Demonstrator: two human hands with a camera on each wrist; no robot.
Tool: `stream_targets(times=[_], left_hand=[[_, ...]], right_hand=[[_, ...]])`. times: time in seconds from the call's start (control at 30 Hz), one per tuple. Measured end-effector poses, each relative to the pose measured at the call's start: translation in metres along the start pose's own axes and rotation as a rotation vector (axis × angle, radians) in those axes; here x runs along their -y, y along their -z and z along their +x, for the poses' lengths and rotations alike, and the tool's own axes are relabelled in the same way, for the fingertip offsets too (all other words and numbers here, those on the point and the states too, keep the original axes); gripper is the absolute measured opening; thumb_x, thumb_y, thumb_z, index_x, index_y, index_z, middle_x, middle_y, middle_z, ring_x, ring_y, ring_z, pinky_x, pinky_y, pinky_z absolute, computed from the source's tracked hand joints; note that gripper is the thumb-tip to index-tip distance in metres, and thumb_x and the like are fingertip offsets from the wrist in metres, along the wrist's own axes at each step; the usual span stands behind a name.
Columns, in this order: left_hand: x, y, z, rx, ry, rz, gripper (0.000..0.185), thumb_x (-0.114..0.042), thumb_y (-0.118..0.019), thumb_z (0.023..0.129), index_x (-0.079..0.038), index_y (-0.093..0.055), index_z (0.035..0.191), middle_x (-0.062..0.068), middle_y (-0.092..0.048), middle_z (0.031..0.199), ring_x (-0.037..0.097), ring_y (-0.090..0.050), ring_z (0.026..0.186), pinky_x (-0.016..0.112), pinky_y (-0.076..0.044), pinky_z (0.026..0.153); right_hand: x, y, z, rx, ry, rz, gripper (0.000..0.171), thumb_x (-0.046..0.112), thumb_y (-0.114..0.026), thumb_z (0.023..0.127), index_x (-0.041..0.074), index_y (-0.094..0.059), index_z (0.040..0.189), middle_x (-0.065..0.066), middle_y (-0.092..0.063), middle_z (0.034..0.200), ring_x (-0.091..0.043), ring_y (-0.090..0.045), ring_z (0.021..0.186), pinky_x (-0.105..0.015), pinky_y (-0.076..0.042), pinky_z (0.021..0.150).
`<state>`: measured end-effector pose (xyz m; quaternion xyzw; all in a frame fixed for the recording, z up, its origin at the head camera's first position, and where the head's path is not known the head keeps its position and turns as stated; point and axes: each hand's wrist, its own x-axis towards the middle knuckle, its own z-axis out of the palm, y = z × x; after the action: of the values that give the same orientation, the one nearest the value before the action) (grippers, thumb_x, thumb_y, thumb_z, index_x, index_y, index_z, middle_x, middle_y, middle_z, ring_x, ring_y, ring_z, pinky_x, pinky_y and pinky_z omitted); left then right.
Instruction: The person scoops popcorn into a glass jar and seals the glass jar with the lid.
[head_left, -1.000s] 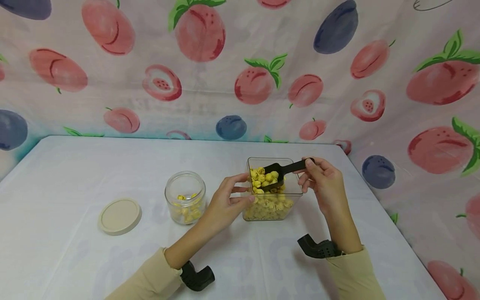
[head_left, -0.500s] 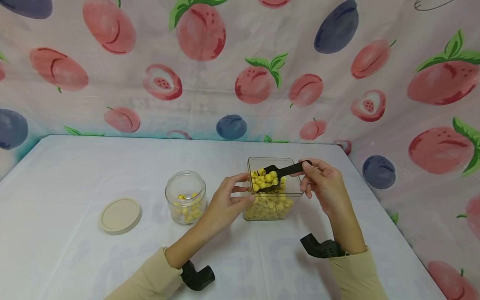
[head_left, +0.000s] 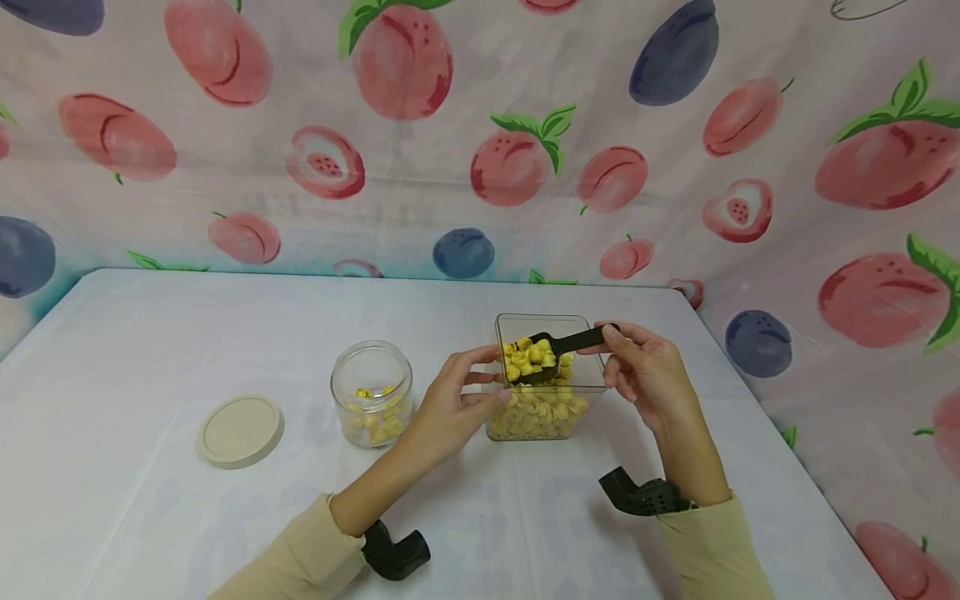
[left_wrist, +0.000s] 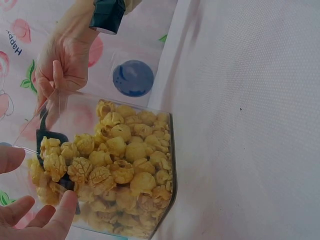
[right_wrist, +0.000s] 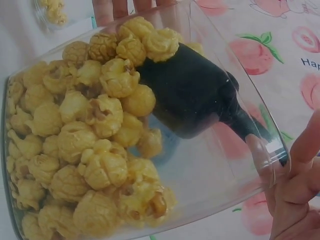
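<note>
- Holding the black scoop (head_left: 558,348) by its handle, the right hand (head_left: 645,371) has lifted it a little and drawn it left; it sits heaped with popcorn (head_left: 528,357) above the clear square container (head_left: 581,400).
- Steadying that container's left wall, the left hand (head_left: 450,408) stays with fingers loosely spread, gripping nothing.
- Judging by the shift, the load is coming out towards the glass jar (head_left: 372,393), left on the desk (head_left: 150,350), beside its lid (head_left: 240,431).

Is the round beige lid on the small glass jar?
No, the round beige lid lies flat on the table, left of the open small glass jar.
</note>
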<state>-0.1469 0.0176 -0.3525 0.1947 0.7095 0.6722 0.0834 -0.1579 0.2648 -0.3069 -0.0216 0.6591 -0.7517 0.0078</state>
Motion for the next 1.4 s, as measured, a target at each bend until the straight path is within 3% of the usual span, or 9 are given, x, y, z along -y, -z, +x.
stream_targets(times=[0.4,0.67,1.0,1.4], left_hand=[[-0.001,0.000,0.000,-0.010,-0.007,0.001,0.054,-0.013,-0.062,0.089,-0.013,-0.040,0.139,0.011,-0.040,0.134,0.029,-0.051,0.116,0.033,-0.052,0.091],[-0.002,-0.001,0.000,-0.013,-0.006,0.001,0.054,-0.012,-0.062,0.089,-0.012,-0.041,0.138,0.011,-0.040,0.134,0.029,-0.052,0.116,0.032,-0.052,0.091],[-0.002,0.000,0.001,-0.017,-0.007,0.011,0.053,-0.012,-0.062,0.089,-0.012,-0.041,0.138,0.011,-0.040,0.134,0.027,-0.052,0.115,0.032,-0.052,0.090],[-0.003,-0.001,0.001,-0.014,-0.007,0.008,0.054,-0.011,-0.062,0.088,-0.011,-0.041,0.138,0.011,-0.040,0.134,0.026,-0.053,0.114,0.032,-0.053,0.090]], right_hand=[[-0.002,0.006,0.003,-0.018,-0.050,0.109,0.018,0.019,-0.054,0.094,0.007,-0.056,0.108,-0.001,-0.073,0.079,-0.005,-0.050,0.040,-0.010,-0.034,0.034],[-0.003,0.012,0.004,-0.010,-0.025,0.186,0.015,0.016,-0.052,0.095,0.007,-0.059,0.105,-0.004,-0.073,0.082,-0.006,-0.048,0.040,-0.011,-0.035,0.034],[-0.001,0.018,0.004,0.010,-0.025,0.197,0.015,0.016,-0.051,0.096,0.007,-0.059,0.104,-0.004,-0.073,0.082,-0.006,-0.049,0.042,-0.011,-0.036,0.035],[0.006,0.019,0.002,0.135,-0.063,0.172,0.018,0.011,-0.047,0.097,0.008,-0.065,0.101,-0.006,-0.073,0.084,-0.007,-0.053,0.045,-0.012,-0.038,0.036]])
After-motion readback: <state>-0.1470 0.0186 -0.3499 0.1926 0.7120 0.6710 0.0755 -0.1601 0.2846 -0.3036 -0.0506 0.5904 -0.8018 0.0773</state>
